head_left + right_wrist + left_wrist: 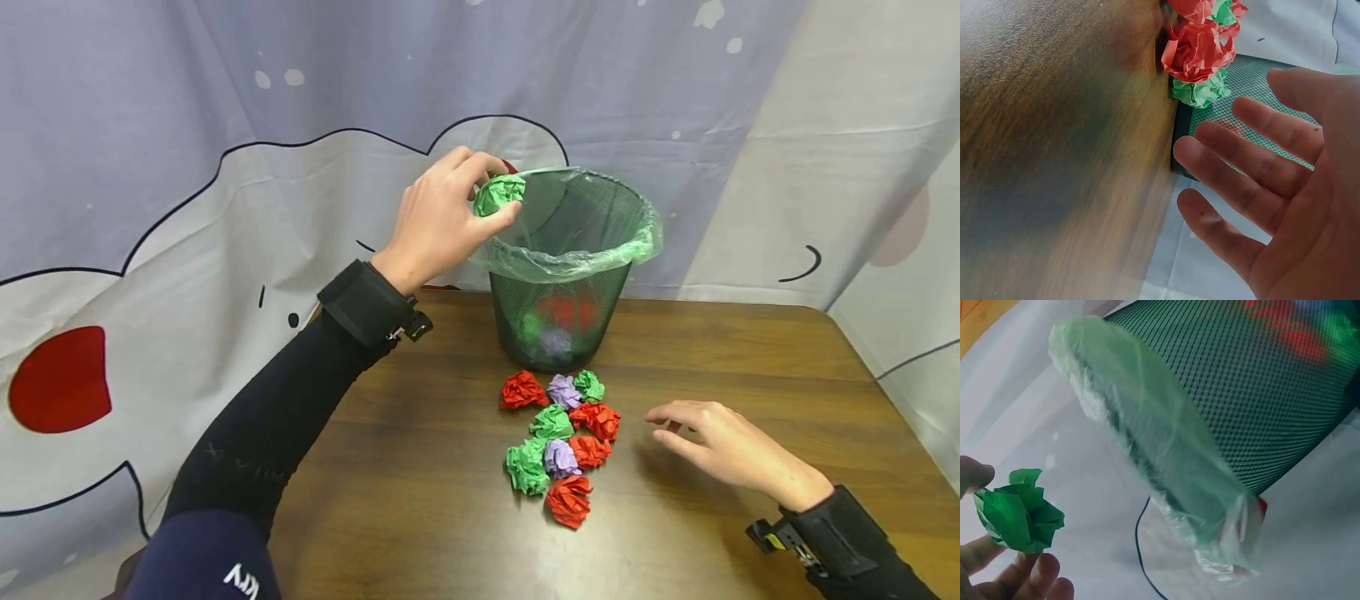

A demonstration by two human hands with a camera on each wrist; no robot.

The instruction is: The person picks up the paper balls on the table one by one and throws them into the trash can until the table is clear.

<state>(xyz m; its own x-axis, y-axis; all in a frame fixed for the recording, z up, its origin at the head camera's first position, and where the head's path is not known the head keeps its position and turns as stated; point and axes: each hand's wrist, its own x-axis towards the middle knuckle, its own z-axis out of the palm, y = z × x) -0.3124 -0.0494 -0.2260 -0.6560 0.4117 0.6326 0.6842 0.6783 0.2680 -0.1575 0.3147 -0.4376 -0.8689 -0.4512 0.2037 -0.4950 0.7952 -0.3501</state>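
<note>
My left hand [447, 212] pinches a green crumpled paper ball [498, 193] between thumb and fingers, at the left rim of a black mesh wastebasket [558, 321]. In the left wrist view the same green paper ball [1019, 512] is held beside the bin's green plastic liner [1154, 431]. Through the mesh, red, green and purple balls show at the bin's bottom. My right hand [731, 442] hovers over the table with relaxed fingers, holding nothing; the right wrist view shows its bare palm [1310, 206]. To its left lie several paper balls, the nearest a red one [597, 420].
The loose red, green and purple balls, among them a purple ball [562, 458], form a cluster in front of the bin on the wooden table [390, 492]. A patterned curtain [337, 75] hangs directly behind the bin and along the sides.
</note>
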